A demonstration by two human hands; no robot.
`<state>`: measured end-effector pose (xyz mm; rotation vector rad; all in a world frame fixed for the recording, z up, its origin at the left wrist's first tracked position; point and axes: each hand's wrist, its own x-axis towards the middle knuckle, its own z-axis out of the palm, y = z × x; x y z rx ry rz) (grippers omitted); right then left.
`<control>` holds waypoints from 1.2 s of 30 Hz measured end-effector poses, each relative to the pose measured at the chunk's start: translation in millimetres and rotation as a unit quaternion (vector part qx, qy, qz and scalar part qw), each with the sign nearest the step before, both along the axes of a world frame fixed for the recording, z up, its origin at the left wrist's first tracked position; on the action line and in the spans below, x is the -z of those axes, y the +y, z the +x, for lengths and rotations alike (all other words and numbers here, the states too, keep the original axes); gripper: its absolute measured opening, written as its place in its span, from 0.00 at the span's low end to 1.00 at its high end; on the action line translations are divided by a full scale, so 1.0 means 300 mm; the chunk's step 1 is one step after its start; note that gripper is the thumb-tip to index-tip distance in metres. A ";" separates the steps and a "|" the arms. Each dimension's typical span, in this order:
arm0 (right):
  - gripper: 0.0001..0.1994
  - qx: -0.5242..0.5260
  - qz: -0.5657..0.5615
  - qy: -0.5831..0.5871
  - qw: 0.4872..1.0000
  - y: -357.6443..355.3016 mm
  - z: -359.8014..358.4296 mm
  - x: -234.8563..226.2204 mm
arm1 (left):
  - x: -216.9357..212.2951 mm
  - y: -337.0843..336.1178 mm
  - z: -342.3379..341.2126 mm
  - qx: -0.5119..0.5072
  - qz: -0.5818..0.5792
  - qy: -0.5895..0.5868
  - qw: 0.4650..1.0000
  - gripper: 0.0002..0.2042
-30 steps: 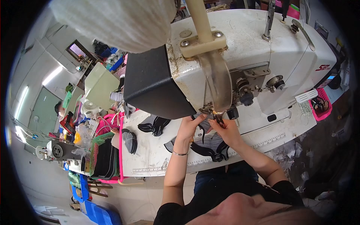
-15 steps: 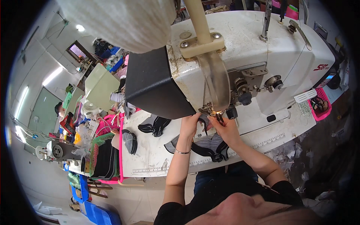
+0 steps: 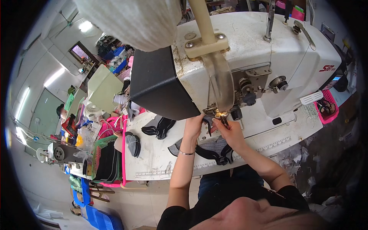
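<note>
A white sewing machine [image 3: 249, 42] stands over the table, its needle area [image 3: 220, 114] lit by a small lamp. Just left of the needle, my left hand [image 3: 194, 127] is closed on the edge of a small grey and black fabric piece [image 3: 208, 123]. My right hand [image 3: 232, 132] is to the right of the needle, fingers pinched around a slim dark object [image 3: 226, 123] whose kind I cannot make out. Between my forearms lies a stack of grey and black fabric pieces [image 3: 214, 150] at the table's front edge. The machine head partly hides my left fingertips.
More cut fabric pieces [image 3: 158, 127] and a grey bundle [image 3: 132, 145] lie on the white table [image 3: 153, 161]. A green basket [image 3: 100, 143] of dark pieces stands at left beside a pink rim [image 3: 124, 153]. A pink basket [image 3: 327, 105] is at right. A white yarn cone [image 3: 130, 23] hangs overhead.
Both hands stay by the needle with almost no movement. The whole view has shifted very slightly.
</note>
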<state>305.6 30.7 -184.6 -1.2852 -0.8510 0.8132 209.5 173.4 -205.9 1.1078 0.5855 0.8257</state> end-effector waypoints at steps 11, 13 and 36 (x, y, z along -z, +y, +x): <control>0.16 -0.042 0.002 0.054 0.998 -0.061 0.018 0.032 | -0.026 -0.025 -0.009 -0.163 0.145 0.069 0.973 0.14; 0.16 -0.035 -0.009 0.060 0.998 -0.086 0.027 0.032 | -0.041 -0.019 -0.039 -0.180 0.200 0.117 0.956 0.15; 0.16 0.127 -0.053 0.038 0.990 -0.332 0.260 0.156 | 0.290 -0.063 -0.623 -0.301 0.266 0.363 0.840 0.17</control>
